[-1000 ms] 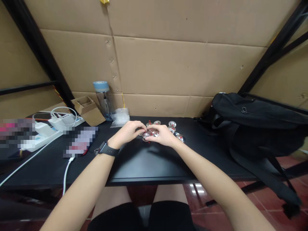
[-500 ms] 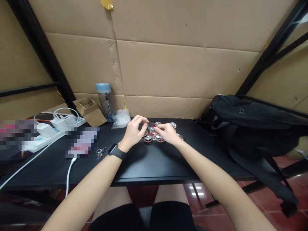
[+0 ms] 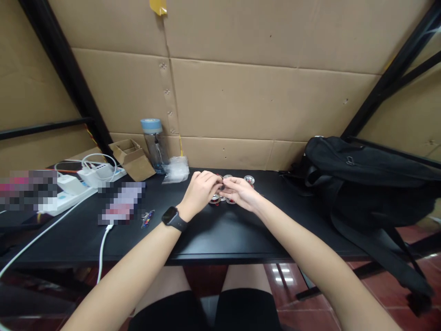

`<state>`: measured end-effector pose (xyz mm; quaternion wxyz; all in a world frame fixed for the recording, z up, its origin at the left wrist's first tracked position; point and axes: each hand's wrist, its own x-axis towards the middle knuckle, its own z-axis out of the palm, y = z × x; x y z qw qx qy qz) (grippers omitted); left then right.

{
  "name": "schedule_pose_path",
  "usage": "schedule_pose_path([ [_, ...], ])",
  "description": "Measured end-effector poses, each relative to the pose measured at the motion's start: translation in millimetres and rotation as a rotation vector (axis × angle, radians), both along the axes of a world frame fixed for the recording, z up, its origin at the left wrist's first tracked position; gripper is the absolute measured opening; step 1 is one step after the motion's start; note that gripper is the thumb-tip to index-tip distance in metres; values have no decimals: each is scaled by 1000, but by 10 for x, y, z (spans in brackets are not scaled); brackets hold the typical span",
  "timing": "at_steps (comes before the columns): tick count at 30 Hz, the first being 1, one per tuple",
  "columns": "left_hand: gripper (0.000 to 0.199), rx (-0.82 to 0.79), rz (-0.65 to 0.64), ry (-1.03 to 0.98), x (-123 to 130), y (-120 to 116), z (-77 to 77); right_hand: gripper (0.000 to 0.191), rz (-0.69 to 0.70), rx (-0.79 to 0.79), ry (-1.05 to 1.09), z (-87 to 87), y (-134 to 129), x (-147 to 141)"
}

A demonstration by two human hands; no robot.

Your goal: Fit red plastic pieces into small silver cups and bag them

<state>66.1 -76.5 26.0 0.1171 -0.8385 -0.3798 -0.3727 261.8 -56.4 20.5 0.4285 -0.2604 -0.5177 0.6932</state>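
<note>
My left hand, with a dark watch on its wrist, meets my right hand above the table's middle. Fingertips of both hands are pinched on a metal disc, seen almost edge-on and largely covered by fingers. Below and behind them lie several shiny silver discs with red parts; one metal-and-red disc sits apart to the right of the fingers. Another silver disc shows under my left fingers. My hands hide much of the pile.
On the left are a power strip, a blurred phone on a white cable, a keyring, an open cardboard box, a bottle and clear plastic bags. A black bag occupies the right. Cardboard walls the back.
My left hand has come in to the right and its fingers now close on the disc that my right hand held face-up. The disc has turned nearly edge-on. The view has shifted slightly.
</note>
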Motion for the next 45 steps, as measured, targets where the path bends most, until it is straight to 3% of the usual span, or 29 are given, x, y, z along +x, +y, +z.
schedule_pose_path([
  [3, 14, -84, -8, -65, 0, 17, 14, 41, -46, 64, -54, 22, 27, 21],
  [6, 14, -104, 160, -108, -101, 81, 10, 48, -212, 252, -202, 31, 149, 123],
  [8, 13, -130, 300, -104, -243, 150, -23, 48, -383, 444, -411, 46, 279, 296],
  [11, 11, -274, 432, -23, -498, 275, -116, 47, -627, 745, -895, 63, 497, 696],
  [14, 9, -393, 416, 55, -646, 378, -205, 42, -747, 717, -1223, 22, 676, 1102],
  [18, 19, -369, 169, 155, -530, 405, -259, 50, -648, 477, -1428, -98, 807, 1403],
  [20, 18, -339, 148, 199, -396, 379, -277, 55, -603, 430, -1447, -127, 831, 1438],
  [23, 19, -318, 232, 239, -231, 338, -313, 45, -629, 555, -1388, -105, 819, 1357],
  [26, 24, -342, 280, 228, -173, 321, -340, 27, -565, 756, -1158, -61, 737, 1100],
  [28, 21, -358, 273, 157, -174, 316, -336, 24, -484, 793, -975, -55, 629, 844],
  [30, 18, -384, 203, 18, -171, 306, -309, 36, -385, 764, -808, -73, 488, 564],
  [33, 19, -444, -23, -231, -123, 279, -244, 61, -189, 718, -542, -120, 271, 205],
  [36, 19, -431, -136, -355, -40, 246, -191, 63, -149, 692, -393, -147, 135, 13],
  [38, 17, -403, -97, -340, -5, 233, -175, 59, -177, 694, -404, -136, 120, -8],
  [41, 17, -360, 49, -245, -53, 241, -169, 56, -294, 751, -587, -58, 217, 141],
  [45, 15, -276, 302, -120, -328, 285, -159, 53, -574, 879, -988, 97, 489, 707],
])
